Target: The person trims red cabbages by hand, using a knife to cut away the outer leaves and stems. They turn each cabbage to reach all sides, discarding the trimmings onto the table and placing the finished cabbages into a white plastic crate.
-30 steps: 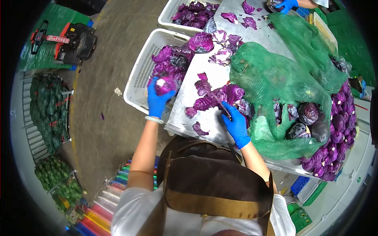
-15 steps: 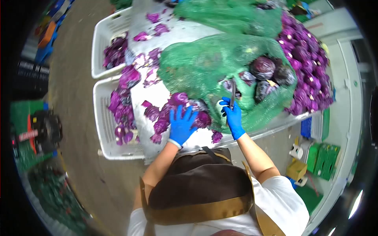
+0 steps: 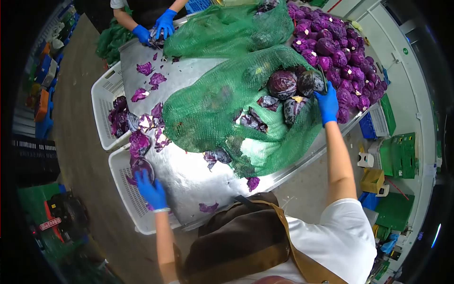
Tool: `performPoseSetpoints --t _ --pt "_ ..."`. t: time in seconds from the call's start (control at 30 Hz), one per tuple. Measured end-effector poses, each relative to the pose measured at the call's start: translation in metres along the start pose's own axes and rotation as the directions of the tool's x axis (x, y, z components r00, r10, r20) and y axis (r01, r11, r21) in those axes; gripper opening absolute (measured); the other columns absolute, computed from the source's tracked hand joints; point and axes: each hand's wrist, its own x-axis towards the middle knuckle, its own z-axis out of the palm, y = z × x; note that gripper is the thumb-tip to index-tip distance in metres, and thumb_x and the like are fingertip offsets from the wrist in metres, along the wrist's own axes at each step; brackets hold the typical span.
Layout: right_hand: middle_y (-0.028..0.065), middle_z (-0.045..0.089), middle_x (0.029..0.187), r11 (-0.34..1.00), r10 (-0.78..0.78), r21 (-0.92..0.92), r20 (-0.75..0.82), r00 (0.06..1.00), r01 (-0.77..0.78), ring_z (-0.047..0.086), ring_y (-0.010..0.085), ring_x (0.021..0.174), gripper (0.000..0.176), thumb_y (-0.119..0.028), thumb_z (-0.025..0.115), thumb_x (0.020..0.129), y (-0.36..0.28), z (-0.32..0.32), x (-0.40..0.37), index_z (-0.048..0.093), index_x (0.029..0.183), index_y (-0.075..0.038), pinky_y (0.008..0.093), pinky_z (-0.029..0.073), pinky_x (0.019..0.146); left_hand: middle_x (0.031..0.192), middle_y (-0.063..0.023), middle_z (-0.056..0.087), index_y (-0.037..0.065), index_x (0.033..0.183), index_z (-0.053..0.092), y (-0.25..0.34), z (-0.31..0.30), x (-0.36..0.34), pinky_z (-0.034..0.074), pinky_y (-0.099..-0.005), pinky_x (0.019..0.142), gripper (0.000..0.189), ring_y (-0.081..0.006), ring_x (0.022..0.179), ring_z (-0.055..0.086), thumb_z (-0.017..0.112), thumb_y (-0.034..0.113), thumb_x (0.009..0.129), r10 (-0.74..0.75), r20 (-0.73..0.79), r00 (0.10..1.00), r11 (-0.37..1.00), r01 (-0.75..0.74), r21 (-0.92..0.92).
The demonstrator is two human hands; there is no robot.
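My left hand [image 3: 152, 191], in a blue glove, is over the near white crate [image 3: 124, 191] at the table's left edge. Its fingers are spread against loose purple cabbage leaves [image 3: 142, 166]. In my right hand [image 3: 327, 105], also gloved, is a knife [image 3: 323, 75] with a dark, slightly curved blade. That hand is beside a dark-leaved red cabbage [image 3: 309, 83] at the right end of a green mesh sack [image 3: 203, 104]. Another whole cabbage [image 3: 282, 84] sits in the sack's opening, with torn outer leaves [image 3: 253, 120] on the mesh.
A big pile of peeled purple cabbages [image 3: 338, 52] covers the table's far right. Across the metal table [image 3: 184, 173], a co-worker's gloved hands [image 3: 164, 23] handle a cabbage beside a second mesh sack [image 3: 227, 31]. A farther white crate [image 3: 101, 97] holds leaves.
My left hand has swept the leaf heap leftward off the table to the crate. My right hand has moved right and away with the knife, to the cabbage. A co-worker's hands have come into view.
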Motion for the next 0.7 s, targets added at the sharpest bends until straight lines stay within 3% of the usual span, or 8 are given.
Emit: performPoseSetpoints --t 0.03,0.13,0.23,0.33,0.37,0.5,0.6,0.7 --pt "0.0240 0.057 0.134 0.989 0.143 -0.069 0.160 0.977 -0.134 0.058 0.0413 0.120 0.078 -0.034 0.079 0.078 0.014 0.002 0.019 0.047 0.143 -0.005 0.0463 0.048 0.098 0.150 -0.0261 0.041 0.003 0.140 0.054 0.027 0.000 0.003 0.033 -0.0524 0.111 0.060 -0.0425 0.134 0.044 0.065 0.023 0.084 0.069 -0.062 0.996 0.993 -0.074 -0.088" --pt "0.0246 0.070 0.104 0.965 0.209 -0.200 0.191 0.959 -0.170 0.066 0.0442 0.099 0.049 -0.025 0.074 0.077 0.037 0.006 0.055 0.062 0.119 -0.003 0.0519 0.051 0.086 0.132 -0.0235 0.056 0.001 0.135 0.057 0.092 0.024 -0.013 0.036 -0.0552 0.108 0.052 -0.0424 0.125 0.052 0.062 0.024 0.089 0.328 0.086 0.941 0.924 -0.301 -0.237" --pt "0.0225 0.072 0.096 0.951 0.219 -0.257 0.172 0.961 -0.171 0.070 0.0411 0.089 0.046 -0.025 0.074 0.073 0.054 0.009 0.064 0.062 0.110 0.000 0.0500 0.053 0.080 0.149 -0.0181 0.045 0.016 0.142 0.053 0.144 0.061 -0.034 0.032 -0.0563 0.111 0.053 -0.0394 0.135 0.042 0.062 0.027 0.091 0.600 0.226 0.767 0.781 -0.501 -0.374" --pt "0.0208 0.072 0.092 0.880 0.440 -0.026 0.423 0.792 -0.475 0.071 0.0339 0.086 0.050 -0.027 0.074 0.071 0.040 -0.002 0.063 0.062 0.110 0.001 0.0445 0.055 0.077 0.156 -0.0093 0.040 0.026 0.146 0.049 0.186 0.073 -0.037 0.021 -0.0575 0.117 0.061 -0.0363 0.141 0.036 0.064 0.033 0.088 0.690 0.344 0.637 0.724 -0.613 -0.317" --pt "0.0155 0.068 0.084 0.892 0.406 0.039 0.374 0.834 -0.451 0.067 0.0260 0.072 0.045 -0.023 0.074 0.072 0.071 0.022 0.070 0.063 0.109 -0.001 0.0400 0.055 0.065 0.156 -0.0072 0.039 0.027 0.145 0.050 0.190 0.080 -0.038 0.020 -0.0591 0.118 0.060 -0.0368 0.142 0.035 0.064 0.034 0.088 0.695 0.355 0.625 0.719 -0.616 -0.323" --pt "0.0146 0.070 0.089 0.906 0.333 0.155 0.319 0.887 -0.395 0.067 0.0242 0.075 0.054 -0.018 0.079 0.068 0.107 0.047 0.046 0.060 0.114 0.001 0.0384 0.055 0.071 0.159 -0.0029 0.037 0.030 0.143 0.052 0.173 0.114 -0.025 0.015 -0.0622 0.119 0.055 -0.0376 0.142 0.037 0.062 0.040 0.090 0.582 0.470 0.663 0.801 -0.568 -0.191" --pt "0.0140 0.069 0.081 0.959 0.280 -0.087 0.160 0.947 -0.269 0.065 0.0225 0.070 0.036 -0.024 0.074 0.075 0.106 0.048 0.034 0.066 0.100 0.000 0.0368 0.053 0.067 0.151 0.0010 0.046 0.034 0.143 0.050 0.143 0.130 -0.005 0.014 -0.0625 0.119 0.055 -0.0390 0.140 0.038 0.062 0.044 0.091 0.453 0.446 0.772 0.863 -0.506 0.000" --pt "0.0101 0.067 0.074 0.883 0.386 0.224 0.152 0.910 -0.412 0.060 0.0193 0.062 0.025 -0.024 0.068 0.079 0.085 0.047 0.034 0.067 0.088 -0.001 0.0351 0.048 0.059 0.147 -0.0004 0.050 0.035 0.143 0.050 0.115 0.128 0.030 0.013 -0.0654 0.117 0.056 -0.0396 0.142 0.035 0.066 0.039 0.089 0.304 0.421 0.855 0.933 -0.356 0.048"
